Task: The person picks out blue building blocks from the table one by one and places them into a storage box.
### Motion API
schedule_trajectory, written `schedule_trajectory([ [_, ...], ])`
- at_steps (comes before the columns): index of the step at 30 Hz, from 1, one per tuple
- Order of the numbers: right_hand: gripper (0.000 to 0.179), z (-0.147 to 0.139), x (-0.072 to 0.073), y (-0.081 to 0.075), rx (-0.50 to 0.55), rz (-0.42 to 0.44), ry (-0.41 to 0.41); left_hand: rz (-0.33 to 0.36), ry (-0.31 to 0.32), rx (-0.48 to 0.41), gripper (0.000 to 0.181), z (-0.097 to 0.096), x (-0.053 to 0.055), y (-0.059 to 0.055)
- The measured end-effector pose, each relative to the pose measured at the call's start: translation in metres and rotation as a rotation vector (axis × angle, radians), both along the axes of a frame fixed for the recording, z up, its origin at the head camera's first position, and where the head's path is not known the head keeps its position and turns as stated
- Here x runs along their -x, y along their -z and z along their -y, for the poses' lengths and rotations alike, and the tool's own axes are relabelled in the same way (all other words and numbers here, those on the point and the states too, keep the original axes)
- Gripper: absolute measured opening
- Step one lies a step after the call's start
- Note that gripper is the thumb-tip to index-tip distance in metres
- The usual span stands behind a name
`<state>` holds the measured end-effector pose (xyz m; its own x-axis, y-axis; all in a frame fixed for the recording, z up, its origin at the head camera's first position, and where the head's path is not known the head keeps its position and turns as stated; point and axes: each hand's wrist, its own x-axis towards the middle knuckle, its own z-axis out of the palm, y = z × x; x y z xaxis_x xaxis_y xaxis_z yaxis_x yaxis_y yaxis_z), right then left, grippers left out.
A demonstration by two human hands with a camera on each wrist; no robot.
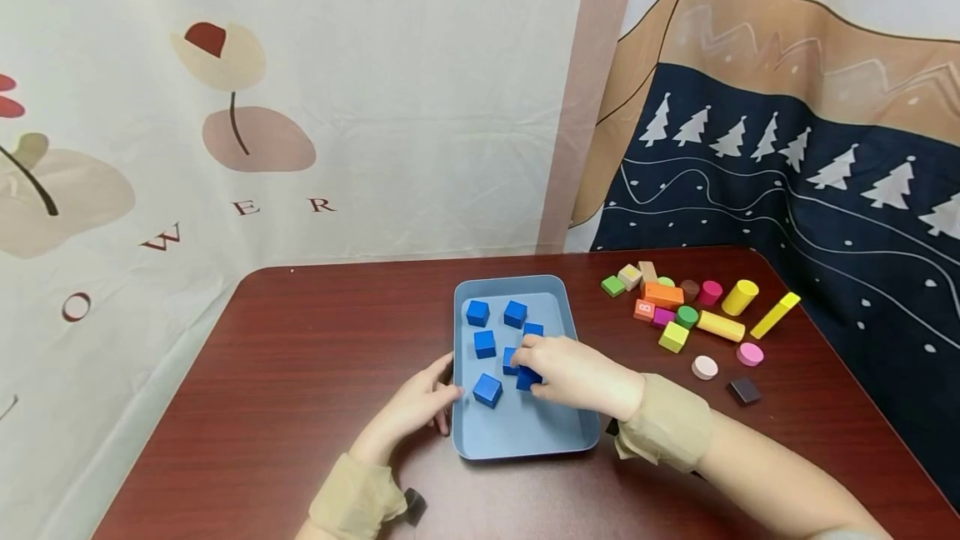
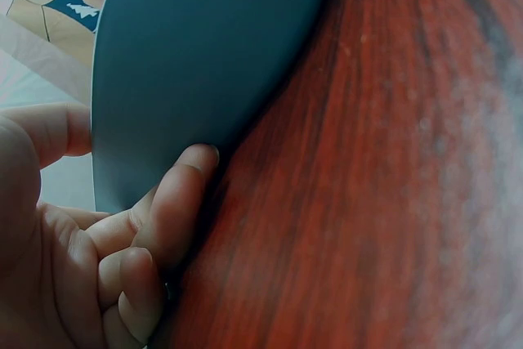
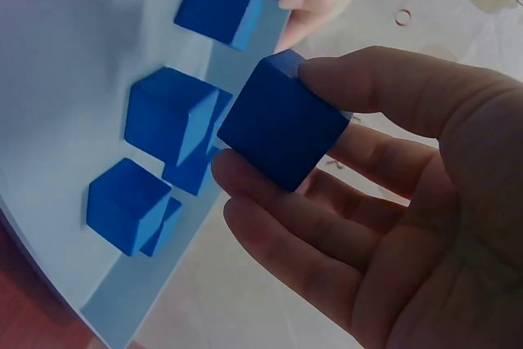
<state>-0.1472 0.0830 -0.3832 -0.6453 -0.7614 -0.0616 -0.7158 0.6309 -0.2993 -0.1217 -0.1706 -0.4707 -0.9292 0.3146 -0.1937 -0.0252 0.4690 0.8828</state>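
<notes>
A light-blue rectangular tray (image 1: 517,435) lies on the table, with several blue cubes (image 1: 487,390) spread inside it. My left hand (image 1: 412,398) holds the tray's left side; in the left wrist view the thumb (image 2: 61,130) hooks over the rim and the fingers (image 2: 173,202) press the outer wall. Over the tray's right half, my right hand (image 1: 577,373) pinches a blue cube (image 3: 282,124) between thumb and fingertips. In the head view the right hand partly covers this cube and overlaps neighbouring ones.
Right of the tray, loose coloured blocks lie in a group, among them an orange block (image 1: 663,296), a yellow cylinder (image 1: 740,297) and a light-green cube (image 1: 673,337). Nearer sit a white disc (image 1: 704,367) and a dark square piece (image 1: 744,391). Printed curtains (image 1: 420,107) hang behind the table.
</notes>
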Motion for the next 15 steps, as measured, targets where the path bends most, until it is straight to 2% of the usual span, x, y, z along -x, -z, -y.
schedule_trajectory([
  [9,0.029,0.010,0.000,0.004,-0.102,-0.005,-0.097,0.003,-0.003,0.007,0.064,0.000,0.001,0.000],
  [15,0.026,0.013,0.000,0.009,-0.133,-0.016,-0.112,0.008,-0.003,0.006,0.065,0.000,0.001,0.001],
])
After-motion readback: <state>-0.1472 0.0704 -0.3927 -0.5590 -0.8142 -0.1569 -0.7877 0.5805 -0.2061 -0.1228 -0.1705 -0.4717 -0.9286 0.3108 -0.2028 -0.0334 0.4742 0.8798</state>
